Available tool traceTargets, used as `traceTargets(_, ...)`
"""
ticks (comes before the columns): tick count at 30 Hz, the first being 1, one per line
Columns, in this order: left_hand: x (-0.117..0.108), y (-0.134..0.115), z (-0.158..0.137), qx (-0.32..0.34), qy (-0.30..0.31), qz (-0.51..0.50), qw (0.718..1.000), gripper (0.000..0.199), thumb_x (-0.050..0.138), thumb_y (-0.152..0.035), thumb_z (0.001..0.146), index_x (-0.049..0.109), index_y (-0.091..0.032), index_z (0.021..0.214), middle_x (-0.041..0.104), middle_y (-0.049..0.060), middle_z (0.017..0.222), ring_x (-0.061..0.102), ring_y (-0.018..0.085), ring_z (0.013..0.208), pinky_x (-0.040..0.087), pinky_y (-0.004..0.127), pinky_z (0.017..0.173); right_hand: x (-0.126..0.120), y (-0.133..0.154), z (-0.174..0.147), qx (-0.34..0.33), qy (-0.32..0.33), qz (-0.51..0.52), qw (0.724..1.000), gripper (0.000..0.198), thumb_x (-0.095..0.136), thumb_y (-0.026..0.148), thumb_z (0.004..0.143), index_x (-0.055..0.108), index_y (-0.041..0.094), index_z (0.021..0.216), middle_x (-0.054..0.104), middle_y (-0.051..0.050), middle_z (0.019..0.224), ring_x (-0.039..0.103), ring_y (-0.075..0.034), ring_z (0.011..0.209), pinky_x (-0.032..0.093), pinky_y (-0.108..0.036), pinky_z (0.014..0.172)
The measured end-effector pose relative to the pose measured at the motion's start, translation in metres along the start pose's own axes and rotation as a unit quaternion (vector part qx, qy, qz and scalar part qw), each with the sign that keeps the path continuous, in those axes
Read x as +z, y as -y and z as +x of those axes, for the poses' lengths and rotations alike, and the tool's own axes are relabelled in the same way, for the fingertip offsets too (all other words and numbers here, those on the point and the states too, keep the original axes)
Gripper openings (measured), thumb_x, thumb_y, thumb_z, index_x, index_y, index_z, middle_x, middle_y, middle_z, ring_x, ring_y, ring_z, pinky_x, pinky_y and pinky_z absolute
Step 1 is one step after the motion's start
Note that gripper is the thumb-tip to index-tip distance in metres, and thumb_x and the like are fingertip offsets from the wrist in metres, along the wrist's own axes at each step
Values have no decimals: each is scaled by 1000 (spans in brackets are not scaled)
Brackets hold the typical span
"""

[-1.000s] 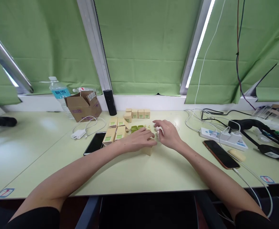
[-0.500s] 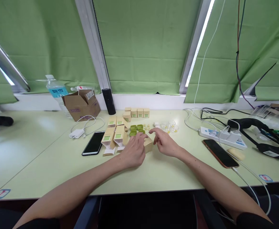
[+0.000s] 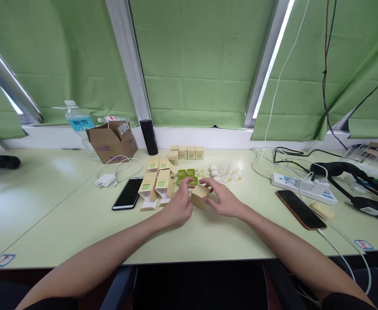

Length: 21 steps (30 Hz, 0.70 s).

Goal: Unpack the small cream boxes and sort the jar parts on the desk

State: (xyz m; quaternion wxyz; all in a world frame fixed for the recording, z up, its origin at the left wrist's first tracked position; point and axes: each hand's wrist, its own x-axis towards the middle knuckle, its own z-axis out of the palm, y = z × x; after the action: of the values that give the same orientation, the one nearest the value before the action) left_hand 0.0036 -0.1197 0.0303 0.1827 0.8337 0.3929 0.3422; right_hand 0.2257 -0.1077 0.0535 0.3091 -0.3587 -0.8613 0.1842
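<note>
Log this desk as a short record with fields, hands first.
Left hand: beside the small tan box, contact unclear
Right hand: thumb and fingers at that box's right side, grip unclear
Beyond hands: green containers; row of small boxes
Left of hands: larger tan boxes; black phone
Right side: clear containers; power strip; second phone, white cable at near end

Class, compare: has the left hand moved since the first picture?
Yes: the left hand has shifted leftward and back, judged against the green trays.
</note>
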Motion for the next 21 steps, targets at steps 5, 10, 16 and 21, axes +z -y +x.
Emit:
traceTargets(5, 10, -6, -5, -58, -17, 14, 998, 77, 71, -30, 87, 20, -24, 145, 54, 22, 136, 60, 39, 127, 56, 60, 98, 7, 3, -1, 11, -5, 2, 1000, 57, 64, 21, 88, 45, 22, 142, 61, -17, 140, 63, -32, 120, 56, -52, 94)
traceTargets(10, 18, -11, -5, -101, -45, 20, 994, 73, 71, -36, 89, 26, -20, 145, 60, 21, 133, 63, 37, 125, 55, 56, 98, 18, 9, -5, 11, -39, 16, 999, 54, 61, 17, 88, 45, 22, 139, 62, -15, 137, 67, -28, 107, 56, -53, 96)
traceTargets(16, 12, -14, -1, -41, -98, 6, 994, 51, 61, -30, 97, 40, -23, 144, 56, 16, 142, 58, 30, 133, 55, 50, 105, 25, 15, -5, 0, -116, 102, 988, 53, 63, 22, 90, 43, 27, 139, 55, -14, 140, 61, -26, 115, 61, -46, 90)
traceTargets(21, 9, -8, -2, 29, -108, 55, 992, 52, 64, -24, 96, 45, -25, 145, 59, 13, 142, 61, 29, 132, 58, 49, 105, 22, 13, -4, 19, -131, 139, 981, 46, 57, 25, 95, 43, 27, 138, 56, -13, 137, 64, -25, 111, 61, -47, 92)
